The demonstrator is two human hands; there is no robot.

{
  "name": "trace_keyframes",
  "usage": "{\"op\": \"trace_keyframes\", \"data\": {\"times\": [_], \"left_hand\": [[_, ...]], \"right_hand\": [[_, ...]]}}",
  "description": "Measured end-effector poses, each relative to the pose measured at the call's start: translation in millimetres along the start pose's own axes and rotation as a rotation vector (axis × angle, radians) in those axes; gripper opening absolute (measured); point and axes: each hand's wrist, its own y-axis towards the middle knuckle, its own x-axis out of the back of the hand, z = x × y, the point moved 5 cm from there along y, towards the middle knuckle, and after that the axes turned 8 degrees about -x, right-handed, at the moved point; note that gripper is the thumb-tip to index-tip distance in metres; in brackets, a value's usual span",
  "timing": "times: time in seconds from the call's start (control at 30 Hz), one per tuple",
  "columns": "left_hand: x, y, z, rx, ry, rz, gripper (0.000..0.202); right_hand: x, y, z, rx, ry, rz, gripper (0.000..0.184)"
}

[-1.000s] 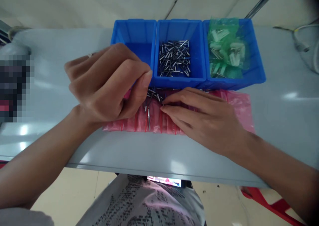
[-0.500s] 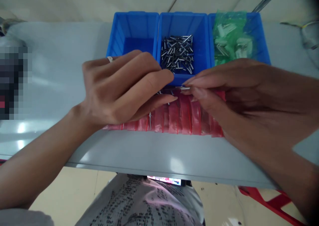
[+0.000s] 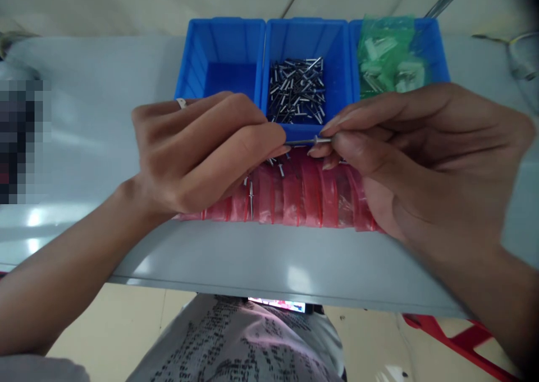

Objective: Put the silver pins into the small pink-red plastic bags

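Note:
My right hand (image 3: 404, 163) pinches a small metal rivet (image 3: 309, 142) by its head end, held level above a row of pink plastic bags (image 3: 303, 194). My left hand (image 3: 202, 152), a ring on one finger, is curled beside it with its fingertip touching the rivet's thin pin end. A few loose rivets (image 3: 251, 194) lie on the pink bags under my hands.
Three blue bins stand behind the bags: the left bin (image 3: 219, 62) looks bare inside, the middle bin (image 3: 307, 40) holds several rivets, the right bin (image 3: 433, 56) holds green bags of parts. The grey table's front edge (image 3: 269, 286) is close to my body. A cable lies far right.
My right hand lifted off the pink bags with a rivet pinched in its fingers and rose toward me. My left hand opened its pinch slightly and met the rivet's pin end.

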Motion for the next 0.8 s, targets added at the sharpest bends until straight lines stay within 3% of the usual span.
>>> {"op": "trace_keyframes", "data": {"times": [0.2,0.3,0.43,0.63,0.8], "left_hand": [[4.8,0.2,-2.7,0.065,0.035,0.009,0.016],[6.1,0.8,-5.4,0.091,0.046,0.046,0.020],[4.5,1.4,-4.4,0.098,0.035,0.020,0.010],[1.6,4.8,-2.5,0.008,0.017,-0.016,0.017],[4.8,0.8,-3.2,-0.024,-0.041,-0.008,0.014]], "right_hand": [[0.0,-1.1,2.6,0.067,-0.066,-0.090,0.040],[-0.7,0.2,-0.4,0.049,-0.032,-0.057,0.038],[-0.9,-2.0,4.2,0.088,-0.007,-0.028,0.037],[2.3,-8.9,4.1,-0.213,-0.150,-0.046,0.028],[0.1,-6.1,4.7,-0.089,-0.077,-0.005,0.032]]}}
